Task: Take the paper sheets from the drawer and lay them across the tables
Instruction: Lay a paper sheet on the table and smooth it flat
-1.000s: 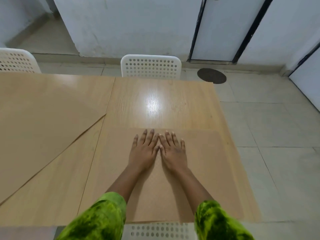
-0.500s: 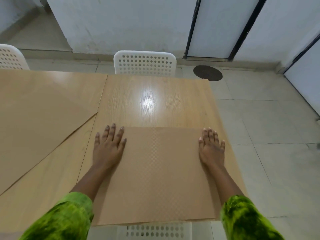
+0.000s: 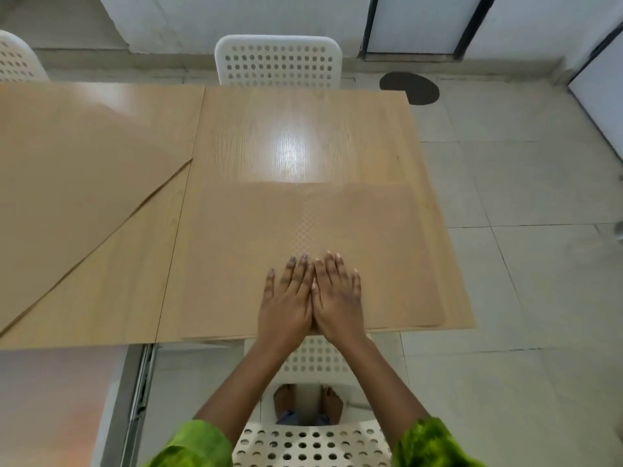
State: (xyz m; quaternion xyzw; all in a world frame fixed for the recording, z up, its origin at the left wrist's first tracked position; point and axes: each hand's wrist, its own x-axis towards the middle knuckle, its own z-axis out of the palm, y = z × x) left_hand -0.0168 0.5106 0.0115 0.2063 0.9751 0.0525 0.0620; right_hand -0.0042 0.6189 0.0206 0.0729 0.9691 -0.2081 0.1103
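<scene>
Both the left hand (image 3: 286, 299) and right hand (image 3: 338, 298) lie flat, fingers straight, side by side and touching, pressing the paper sheet (image 3: 236, 257) onto the surface (image 3: 269, 136).

view: head, sole one | from: worn on head, above near edge of right table (image 3: 303, 136) | facing: forward and steeply down, wide-angle | nearness: close over left hand (image 3: 286, 298) and right hand (image 3: 338, 296) flat on paper sheet (image 3: 236, 257) | reach: left table (image 3: 111, 291), far chair (image 3: 278, 60), near chair (image 3: 310, 446), feet (image 3: 332, 404) straight below, tiled floor (image 3: 522, 264) at right
</scene>
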